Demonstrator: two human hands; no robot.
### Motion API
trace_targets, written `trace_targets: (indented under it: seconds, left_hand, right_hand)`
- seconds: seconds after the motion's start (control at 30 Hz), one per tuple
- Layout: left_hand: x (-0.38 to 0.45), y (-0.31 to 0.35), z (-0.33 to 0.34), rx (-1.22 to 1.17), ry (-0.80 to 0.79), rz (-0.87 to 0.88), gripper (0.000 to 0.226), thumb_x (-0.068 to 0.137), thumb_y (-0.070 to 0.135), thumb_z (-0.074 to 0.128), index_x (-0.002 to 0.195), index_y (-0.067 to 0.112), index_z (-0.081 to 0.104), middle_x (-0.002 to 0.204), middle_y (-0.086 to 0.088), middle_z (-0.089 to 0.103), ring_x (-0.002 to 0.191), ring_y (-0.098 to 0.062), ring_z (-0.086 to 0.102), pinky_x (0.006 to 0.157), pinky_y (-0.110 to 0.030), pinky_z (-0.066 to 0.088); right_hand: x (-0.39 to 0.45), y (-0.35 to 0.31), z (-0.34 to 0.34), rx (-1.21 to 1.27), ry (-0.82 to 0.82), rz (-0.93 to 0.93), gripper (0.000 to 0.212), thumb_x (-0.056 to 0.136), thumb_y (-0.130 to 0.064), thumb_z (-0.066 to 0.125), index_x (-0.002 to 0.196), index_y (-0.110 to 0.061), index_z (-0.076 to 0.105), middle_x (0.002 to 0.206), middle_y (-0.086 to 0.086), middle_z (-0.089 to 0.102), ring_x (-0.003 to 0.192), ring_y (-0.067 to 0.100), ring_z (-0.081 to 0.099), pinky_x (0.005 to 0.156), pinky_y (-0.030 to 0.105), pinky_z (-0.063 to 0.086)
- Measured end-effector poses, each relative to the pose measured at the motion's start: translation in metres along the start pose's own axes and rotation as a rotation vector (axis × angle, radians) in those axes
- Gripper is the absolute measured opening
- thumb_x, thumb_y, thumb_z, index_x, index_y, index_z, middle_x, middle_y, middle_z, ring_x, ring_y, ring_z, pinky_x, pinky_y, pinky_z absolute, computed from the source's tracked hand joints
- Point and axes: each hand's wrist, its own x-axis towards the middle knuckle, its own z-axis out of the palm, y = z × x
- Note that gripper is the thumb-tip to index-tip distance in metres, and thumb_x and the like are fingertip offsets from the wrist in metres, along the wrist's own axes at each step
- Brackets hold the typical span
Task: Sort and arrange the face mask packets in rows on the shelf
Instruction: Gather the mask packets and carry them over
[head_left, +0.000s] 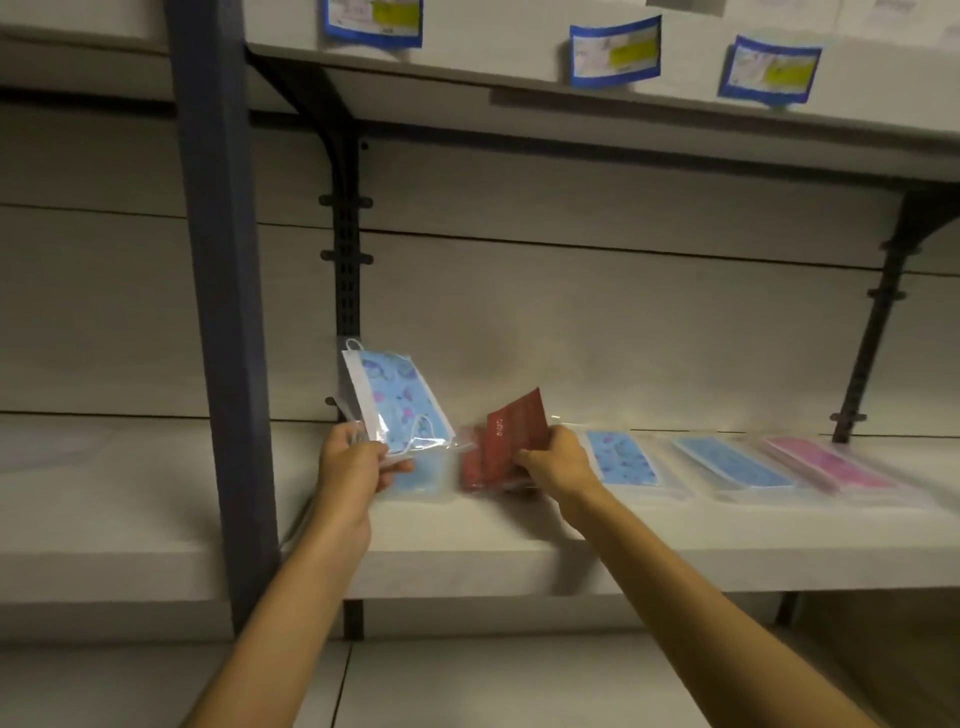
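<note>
fingers (387, 460) grip patterned blue packet (397, 400); red packet's (511, 431) writing is unreadable.

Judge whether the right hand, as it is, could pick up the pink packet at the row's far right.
Probably not yet: the right hand already grips a red packet, though nothing blocks the pink packet.

Two bare forearms reach up from the bottom edge, no sleeves visible; the left hand (349, 457) and right hand (558, 461) wear no gloves, rings, watch or bracelets
</note>
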Motion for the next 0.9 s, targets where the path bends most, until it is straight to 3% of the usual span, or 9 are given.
trace_targets:
  seconds: [0.1, 0.27, 0.43, 0.57, 0.7, 0.8, 0.9]
  left_hand:
    - [0.008, 0.004, 0.005, -0.002, 0.035, 0.026, 0.03, 0.088, -0.008, 0.042, 0.11, 0.009, 0.053, 0.104, -0.011, 0.068, 0.048, -0.011, 0.063, 0.044, -0.023, 0.029]
    - [0.015, 0.008, 0.017, 0.047, 0.065, 0.06, 0.028, 0.087, -0.007, 0.043, 0.108, 0.009, 0.055, 0.1, -0.008, 0.066, 0.045, -0.01, 0.063, 0.047, -0.027, 0.025]
    - [0.014, 0.007, 0.042, 0.063, 0.086, 0.08, 0.034, 0.088, -0.004, 0.046, 0.12, 0.005, 0.055, 0.101, -0.005, 0.068, 0.047, -0.007, 0.063, 0.049, -0.026, 0.031]
    - [0.005, 0.006, 0.072, 0.075, 0.037, 0.096, 0.029, 0.091, -0.003, 0.047, 0.114, 0.01, 0.056, 0.1, -0.003, 0.066, 0.056, -0.005, 0.064, 0.05, -0.022, 0.038]
    - [-0.001, 0.001, 0.109, 0.041, -0.082, 0.049, 0.023, 0.091, -0.006, 0.048, 0.1, 0.015, 0.051, 0.101, -0.011, 0.062, 0.075, -0.021, 0.064, 0.053, -0.019, 0.045]
    - [-0.005, -0.011, 0.147, 0.128, -0.195, -0.025, 0.025, 0.091, -0.007, 0.049, 0.106, 0.014, 0.05, 0.106, -0.017, 0.063, 0.07, -0.022, 0.067, 0.056, -0.021, 0.05]
    - [-0.011, -0.026, 0.186, 0.259, -0.263, -0.043, 0.022, 0.089, -0.006, 0.052, 0.1, 0.013, 0.051, 0.093, -0.012, 0.061, 0.058, -0.015, 0.066, 0.051, -0.02, 0.048]
  right_hand:
    - [0.003, -0.002, 0.004, -0.207, 0.029, -0.044, 0.016, 0.078, -0.002, 0.067, 0.089, -0.006, 0.057, 0.085, 0.008, 0.065, 0.075, 0.02, 0.063, 0.059, 0.026, 0.054]
    - [0.018, 0.008, 0.01, -0.527, 0.02, -0.158, 0.054, 0.078, -0.022, 0.077, 0.119, 0.002, 0.052, 0.117, 0.018, 0.057, 0.112, 0.035, 0.056, 0.092, 0.039, 0.048]
    - [0.026, 0.017, 0.005, -0.666, 0.035, -0.248, 0.073, 0.077, -0.048, 0.075, 0.128, -0.003, 0.048, 0.126, 0.016, 0.042, 0.116, 0.033, 0.046, 0.1, 0.041, 0.044]
    - [0.03, 0.021, -0.022, -0.648, -0.001, -0.328, 0.048, 0.089, -0.041, 0.064, 0.12, -0.005, 0.063, 0.123, 0.013, 0.05, 0.115, 0.032, 0.051, 0.1, 0.04, 0.044]
    - [0.035, 0.032, -0.081, -0.658, 0.066, -0.465, 0.031, 0.093, -0.027, 0.061, 0.121, -0.014, 0.066, 0.122, 0.007, 0.058, 0.113, 0.026, 0.055, 0.095, 0.034, 0.045]
    - [0.041, 0.047, -0.124, -0.714, 0.104, -0.477, 0.026, 0.092, -0.023, 0.062, 0.117, -0.017, 0.067, 0.12, 0.006, 0.06, 0.107, 0.025, 0.056, 0.088, 0.032, 0.046]
    - [0.047, 0.06, -0.158, -0.711, 0.153, -0.453, 0.025, 0.09, -0.021, 0.061, 0.114, -0.018, 0.069, 0.116, 0.006, 0.06, 0.104, 0.025, 0.058, 0.083, 0.033, 0.045]
